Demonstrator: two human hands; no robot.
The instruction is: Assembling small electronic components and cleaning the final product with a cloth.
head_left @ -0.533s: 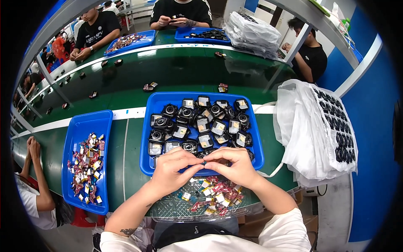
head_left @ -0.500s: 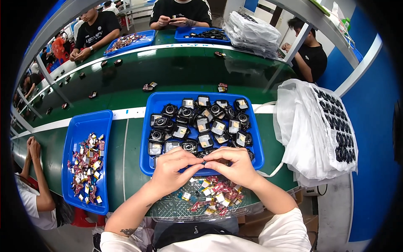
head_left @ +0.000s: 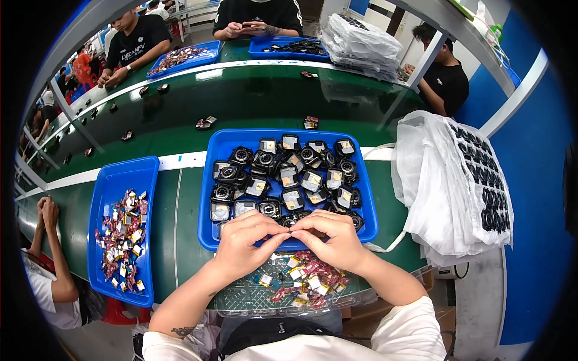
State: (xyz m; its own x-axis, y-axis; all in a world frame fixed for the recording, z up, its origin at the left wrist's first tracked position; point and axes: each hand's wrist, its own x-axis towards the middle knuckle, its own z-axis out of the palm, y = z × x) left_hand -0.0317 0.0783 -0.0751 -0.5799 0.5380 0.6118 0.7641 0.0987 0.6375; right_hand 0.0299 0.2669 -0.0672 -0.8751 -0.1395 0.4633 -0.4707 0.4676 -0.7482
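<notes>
My left hand (head_left: 248, 242) and my right hand (head_left: 332, 239) meet over the near edge of a blue tray (head_left: 203, 236), thumbs and fingertips pinched together. Whatever small piece lies between the fingertips is too hidden to name. Black watch cases (head_left: 289, 175) fill the tray in front, several showing a silvery inner face and others a round back. Below my hands, a clear ribbed plastic tray (head_left: 241, 296) carries a loose pile of small battery packs with red wrapping (head_left: 313, 280).
To the left stands another blue tray (head_left: 154, 198) of battery packs. White sheets with black parts (head_left: 442, 186) are stacked at right. Beyond a white rail, the green conveyor belt (head_left: 253, 102) carries scattered pieces. Co-workers sit across it, and a person's hands (head_left: 48, 212) rest at far left.
Pieces on the conveyor belt have shifted a little to the left. My hands stay pinched together in nearly the same place. The co-worker opposite now holds a flat object higher.
</notes>
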